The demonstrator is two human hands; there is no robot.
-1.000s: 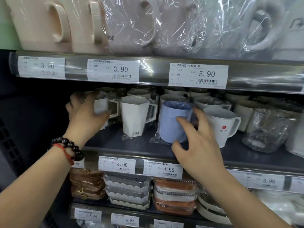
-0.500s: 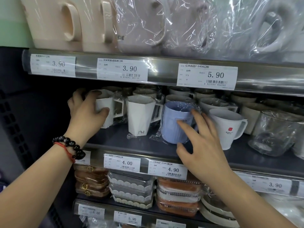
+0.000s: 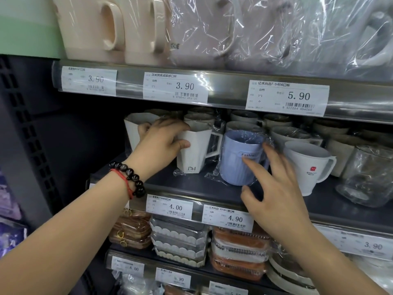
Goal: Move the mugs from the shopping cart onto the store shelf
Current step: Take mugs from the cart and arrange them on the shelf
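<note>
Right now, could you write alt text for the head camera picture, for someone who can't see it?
A person's left hand grips a white angular mug on a store shelf, while the right hand touches a wrapped blue mug beside it.

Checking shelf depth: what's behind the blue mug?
Behind the blue mug stand more plastic-wrapped pale mugs, only their rims showing. Their bodies and the shelf's back are hidden.

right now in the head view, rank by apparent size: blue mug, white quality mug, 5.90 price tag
1. 5.90 price tag, widest
2. blue mug and white quality mug look alike; can't rank them
</note>
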